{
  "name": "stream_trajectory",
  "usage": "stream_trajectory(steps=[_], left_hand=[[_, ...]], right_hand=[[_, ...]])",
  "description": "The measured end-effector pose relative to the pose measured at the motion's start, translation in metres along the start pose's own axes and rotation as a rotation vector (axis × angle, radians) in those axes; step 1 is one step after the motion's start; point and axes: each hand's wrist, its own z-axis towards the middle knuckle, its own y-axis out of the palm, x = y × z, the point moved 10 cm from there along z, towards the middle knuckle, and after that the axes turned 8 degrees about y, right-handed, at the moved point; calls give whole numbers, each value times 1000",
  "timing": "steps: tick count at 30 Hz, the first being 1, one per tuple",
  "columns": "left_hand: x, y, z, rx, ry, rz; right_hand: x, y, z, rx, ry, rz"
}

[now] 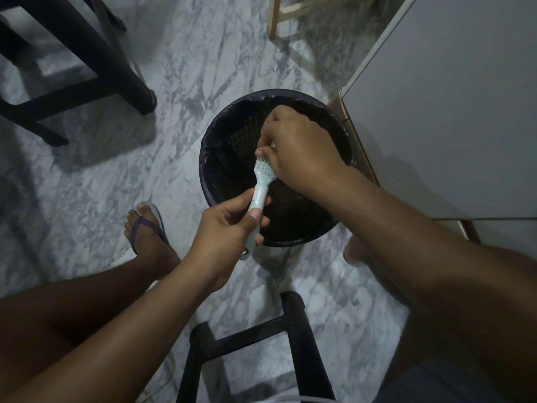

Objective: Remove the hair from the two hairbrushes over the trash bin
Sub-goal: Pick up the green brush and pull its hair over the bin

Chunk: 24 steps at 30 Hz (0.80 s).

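The single head-worn camera is looking steeply down and forward, sitting close above the round black trash bin (226, 165).

We note the left hand (229, 228) gripping the handle of a pale green hairbrush (259, 187), bristles up, over a round black trash bin (209, 146) lined with a dark bag. The right hand (299, 149) covers the brush head, fingers curled down onto the bristles; we cannot tell whether hair is pinched. The bin stands on a grey-veined marble floor (203, 53), just beside a white cabinet (450, 112). A foot in a purple-strapped sandal (148, 228) rests left of the bin. We see a dark stool (87, 68) at upper left.
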Motion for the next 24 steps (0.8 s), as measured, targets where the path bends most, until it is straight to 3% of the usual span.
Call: stream_trajectory(steps=[4,9,17,24], left_hand=[[5,3,2,-20,-15,-112],[4,-1,3,-5,-21,-144],[5,-2,6,10,-24,-164],[10,-3,7,14,-3,-79]], right_hand=[[14,-1,2,69,51,247],[47,-31,11,122,278,704],[17,-19,2,-47,-15,232],[10,-8,-5,-16,13,55]])
